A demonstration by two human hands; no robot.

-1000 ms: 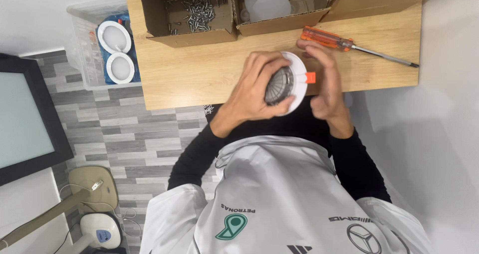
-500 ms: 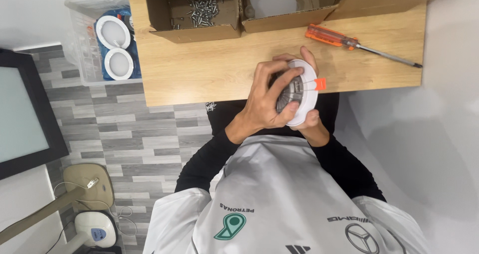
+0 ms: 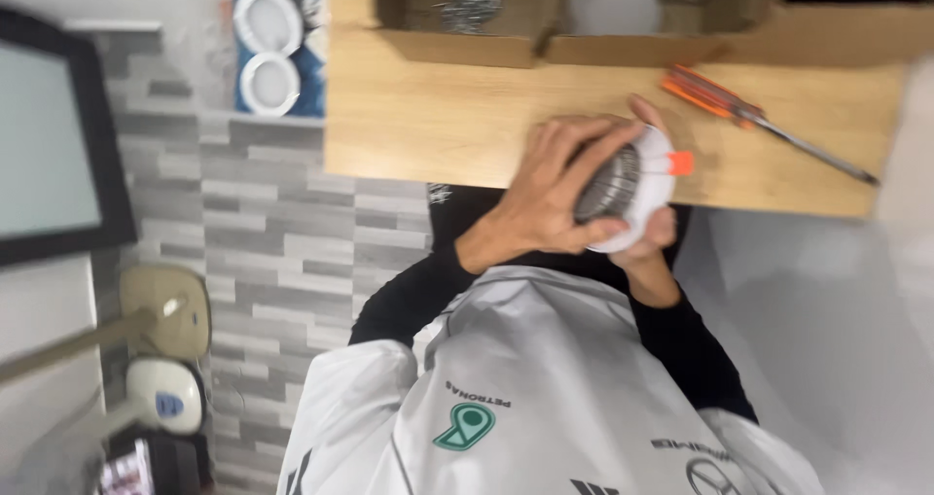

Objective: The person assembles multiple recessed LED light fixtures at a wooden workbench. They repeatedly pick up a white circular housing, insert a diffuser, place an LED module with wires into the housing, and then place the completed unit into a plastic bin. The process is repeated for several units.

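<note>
Both hands gripped a round white downlight at centre frame: the left hand spread over its ribbed back, the right hand cupping beneath. An orange screwdriver lay on the desk at upper right.

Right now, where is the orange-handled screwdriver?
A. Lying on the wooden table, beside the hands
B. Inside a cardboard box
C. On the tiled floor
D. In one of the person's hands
A. The orange-handled screwdriver lies flat on the wooden table, apart from both hands, which hold a round white light fitting; the left hand is spread over its ribbed back and the right hand cups it from beneath.
</note>
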